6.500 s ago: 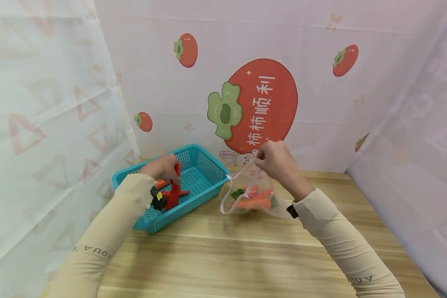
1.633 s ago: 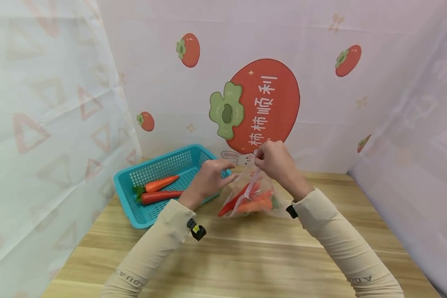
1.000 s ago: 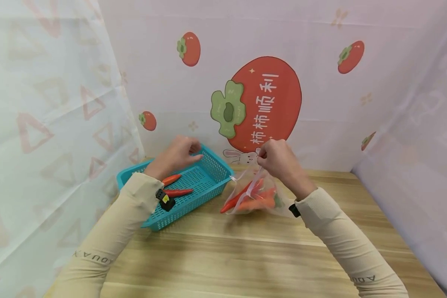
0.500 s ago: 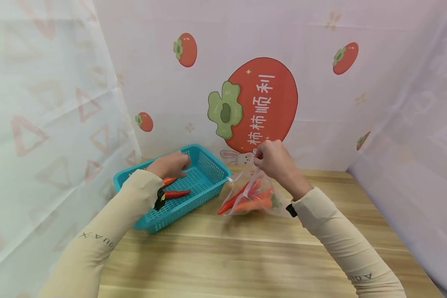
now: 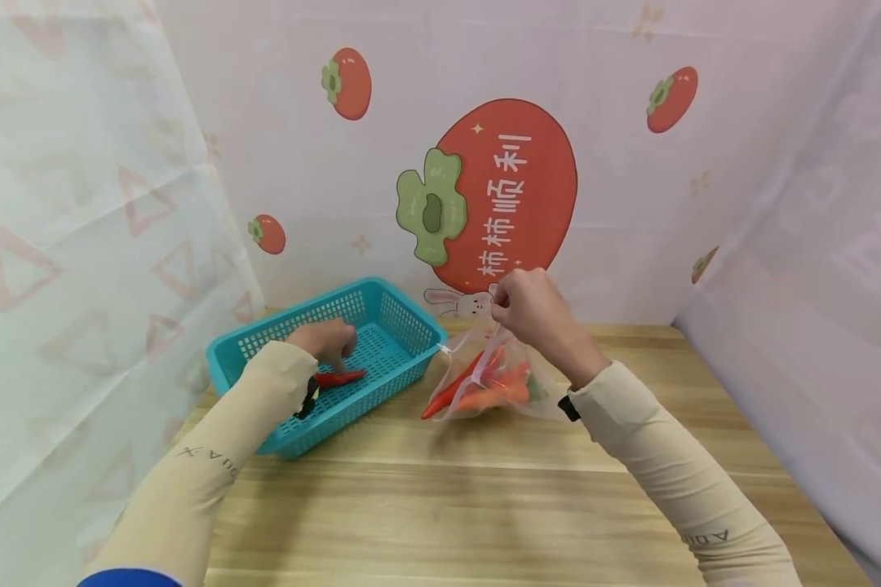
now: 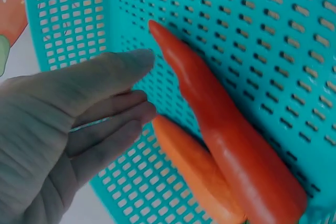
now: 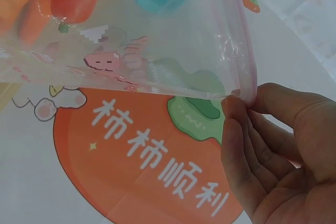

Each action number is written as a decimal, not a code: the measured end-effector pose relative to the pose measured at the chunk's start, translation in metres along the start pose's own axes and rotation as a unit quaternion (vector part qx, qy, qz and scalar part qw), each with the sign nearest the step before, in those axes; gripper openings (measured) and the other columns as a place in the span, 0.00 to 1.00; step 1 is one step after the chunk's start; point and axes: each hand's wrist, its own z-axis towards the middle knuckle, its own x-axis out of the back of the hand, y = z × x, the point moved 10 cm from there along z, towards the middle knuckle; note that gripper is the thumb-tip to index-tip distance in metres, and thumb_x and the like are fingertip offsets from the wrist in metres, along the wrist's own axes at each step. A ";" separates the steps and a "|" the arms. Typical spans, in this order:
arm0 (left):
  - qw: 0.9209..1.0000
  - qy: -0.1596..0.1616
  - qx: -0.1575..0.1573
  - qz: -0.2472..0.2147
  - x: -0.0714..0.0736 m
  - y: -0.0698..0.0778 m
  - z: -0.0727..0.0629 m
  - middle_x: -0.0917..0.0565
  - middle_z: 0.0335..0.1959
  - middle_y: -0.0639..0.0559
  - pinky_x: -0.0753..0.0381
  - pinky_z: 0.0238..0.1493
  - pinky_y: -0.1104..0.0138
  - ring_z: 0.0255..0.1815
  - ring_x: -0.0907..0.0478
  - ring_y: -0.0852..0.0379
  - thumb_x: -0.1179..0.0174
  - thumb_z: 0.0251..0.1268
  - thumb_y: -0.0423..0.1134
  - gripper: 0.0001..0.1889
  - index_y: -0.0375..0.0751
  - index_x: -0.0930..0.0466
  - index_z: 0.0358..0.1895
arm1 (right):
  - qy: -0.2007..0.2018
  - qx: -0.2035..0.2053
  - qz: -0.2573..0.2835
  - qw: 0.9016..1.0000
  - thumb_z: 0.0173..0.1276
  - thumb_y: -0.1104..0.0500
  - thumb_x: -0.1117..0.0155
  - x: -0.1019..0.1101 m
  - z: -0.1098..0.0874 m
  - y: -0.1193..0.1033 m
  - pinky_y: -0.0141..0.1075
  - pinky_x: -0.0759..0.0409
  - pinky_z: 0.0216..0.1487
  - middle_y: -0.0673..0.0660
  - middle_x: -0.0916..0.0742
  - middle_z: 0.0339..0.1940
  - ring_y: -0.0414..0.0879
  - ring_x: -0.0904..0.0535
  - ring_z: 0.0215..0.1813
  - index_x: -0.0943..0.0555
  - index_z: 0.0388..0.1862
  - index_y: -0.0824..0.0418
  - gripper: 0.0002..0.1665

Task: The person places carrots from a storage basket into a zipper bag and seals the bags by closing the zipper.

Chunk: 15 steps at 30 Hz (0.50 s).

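Note:
My left hand reaches into the blue basket. In the left wrist view its thumb and loosely bent fingers stand apart, close to the tip of a red chili pepper, holding nothing. An orange carrot lies beside that pepper; in the head view my hand and forearm hide it. My right hand pinches the top corner of a clear zip bag and holds it up. Inside the bag are a long red chili pepper and several orange and red vegetables.
The basket and bag stand side by side on a wooden table, near the printed back wall. A side curtain rises at the left, another at the right. Something blue shows at the lower left edge.
Earlier my left hand held a red chili pepper in the basket; that pepper then appears in the bag. The hand has since moved back left and down into the basket. My right hand keeps its pinch.

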 end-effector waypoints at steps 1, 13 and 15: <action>1.000 -0.010 0.007 -0.005 -0.004 -0.001 0.001 0.52 0.18 0.58 0.49 0.24 0.68 0.21 0.55 0.60 0.23 0.62 0.35 0.35 0.53 0.46 0.16 | 0.000 -0.001 -0.001 1.000 0.69 0.63 0.29 0.000 0.000 0.000 0.44 0.11 0.35 0.57 0.08 0.29 0.49 0.15 0.29 0.07 0.30 0.63 0.08; 0.998 -0.053 0.018 0.029 -0.029 -0.005 0.013 0.47 0.13 0.61 0.41 0.22 0.69 0.20 0.50 0.62 0.19 0.55 0.33 0.33 0.53 0.40 0.13 | -0.002 -0.002 -0.006 1.000 0.69 0.64 0.29 -0.001 0.003 0.002 0.43 0.13 0.34 0.57 0.08 0.28 0.49 0.16 0.28 0.08 0.30 0.63 0.08; 0.998 -0.049 0.016 0.034 -0.030 -0.003 0.015 0.42 0.12 0.61 0.39 0.23 0.69 0.21 0.46 0.62 0.19 0.55 0.34 0.30 0.52 0.36 0.14 | -0.003 -0.002 -0.007 1.000 0.69 0.64 0.29 -0.002 0.004 0.003 0.43 0.13 0.34 0.57 0.08 0.28 0.49 0.16 0.28 0.08 0.30 0.63 0.08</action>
